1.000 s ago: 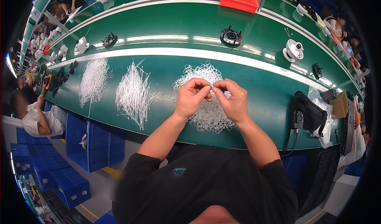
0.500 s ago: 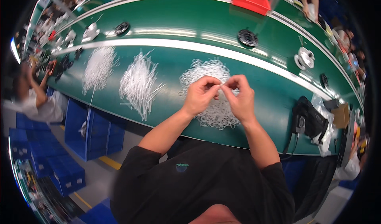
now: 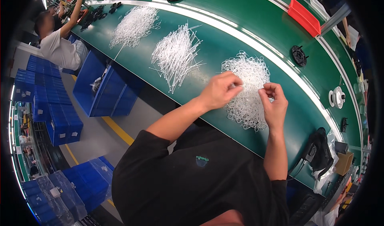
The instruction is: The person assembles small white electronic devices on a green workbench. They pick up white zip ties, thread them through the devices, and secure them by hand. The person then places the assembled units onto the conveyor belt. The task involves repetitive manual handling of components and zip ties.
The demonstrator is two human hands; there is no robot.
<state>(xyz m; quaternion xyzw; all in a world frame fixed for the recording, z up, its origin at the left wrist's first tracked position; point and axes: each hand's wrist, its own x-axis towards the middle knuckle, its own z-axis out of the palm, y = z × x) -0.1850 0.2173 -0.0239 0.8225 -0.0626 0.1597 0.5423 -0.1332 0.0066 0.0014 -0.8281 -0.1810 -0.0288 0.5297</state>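
Note:
Both my hands are over a heap of white looped cable ties (image 3: 250, 114) on the green bench. My left hand (image 3: 221, 92) is at the heap's left side, thumb and forefinger drawn together. At its right side my right hand (image 3: 275, 104) has thumb and fingers curled into a pinch. There is a gap between the two hands. Anything thin and white in the fingertips blends into the heap behind, so I cannot make it out. Left of my hands lies a pile of straight white cable ties (image 3: 176, 56). Farther left is another white cable tie pile (image 3: 136, 26), with loops at its edge.
A conveyor (image 3: 224, 6) runs behind the bench, carrying black round parts (image 3: 299, 56) and white fittings (image 3: 338, 97). Beyond stands a red tray (image 3: 304, 18). A black bag (image 3: 318, 150) lies at right. Blue bins (image 3: 106, 90) stand at left, near a seated person (image 3: 62, 46).
My hands, together at the fingertips before, have moved apart sideways. The whole view has turned, so the bench and its piles appear shifted right. Parts on the conveyor have changed place.

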